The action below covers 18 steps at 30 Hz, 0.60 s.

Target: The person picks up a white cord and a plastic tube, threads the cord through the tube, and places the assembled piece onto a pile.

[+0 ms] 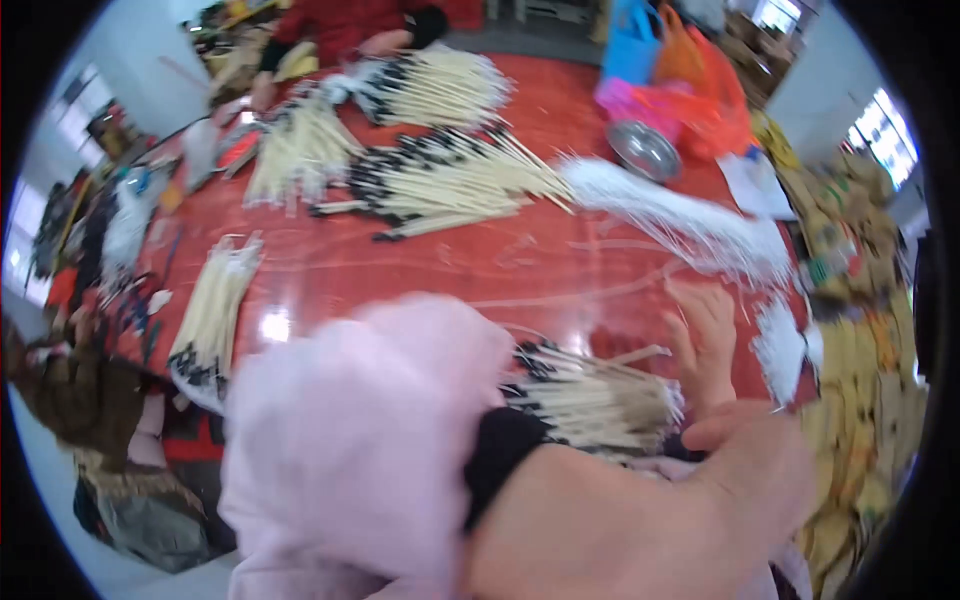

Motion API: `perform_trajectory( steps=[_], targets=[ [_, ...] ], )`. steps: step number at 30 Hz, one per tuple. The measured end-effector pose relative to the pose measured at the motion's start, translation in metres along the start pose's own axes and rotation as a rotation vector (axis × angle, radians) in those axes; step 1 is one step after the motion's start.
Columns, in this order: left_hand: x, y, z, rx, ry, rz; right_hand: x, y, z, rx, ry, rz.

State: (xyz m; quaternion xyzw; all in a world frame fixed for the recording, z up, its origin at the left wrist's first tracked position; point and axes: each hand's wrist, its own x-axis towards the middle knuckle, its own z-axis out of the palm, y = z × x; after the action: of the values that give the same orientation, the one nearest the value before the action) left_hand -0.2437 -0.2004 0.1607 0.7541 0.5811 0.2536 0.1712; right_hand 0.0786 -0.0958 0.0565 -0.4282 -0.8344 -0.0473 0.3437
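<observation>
My left arm, in a pink sleeve with a black cuff, reaches across to the right. My left hand point(750, 450) is smeared by motion and its fingers are mostly hidden. Just beyond it my right hand point(708, 335) is raised over the table with its fingers apart, nothing visible in them. Close to both hands lies a bundle of cream sticks point(590, 400) with black ends, partly covered by my arm. A long hank of white strings point(680, 215) stretches beyond my right hand. A smaller white bunch of strings point(779, 350) hangs at the table's right edge.
The red table point(400, 270) bears several more stick piles point(430, 185), and a separate stick bundle point(215, 310) at left. A metal bowl point(644, 150) and plastic bags point(700, 90) stand at the far right. Opposite, a person in red point(335, 30) handles sticks. Yellow-brown stacks point(860, 400) flank the right side.
</observation>
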Motion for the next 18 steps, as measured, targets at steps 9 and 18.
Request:
perform_trajectory(
  steps=[9, 18],
  targets=[
    [0.078, -0.020, 0.075, -0.032, -0.587, 0.430, -0.005, 0.004, 0.032, 0.063, -0.109, -0.026],
    [0.080, -0.174, 0.053, -0.265, -0.062, -0.196, 0.013, 0.025, 0.031, -0.004, -0.166, -0.038]
  ],
)
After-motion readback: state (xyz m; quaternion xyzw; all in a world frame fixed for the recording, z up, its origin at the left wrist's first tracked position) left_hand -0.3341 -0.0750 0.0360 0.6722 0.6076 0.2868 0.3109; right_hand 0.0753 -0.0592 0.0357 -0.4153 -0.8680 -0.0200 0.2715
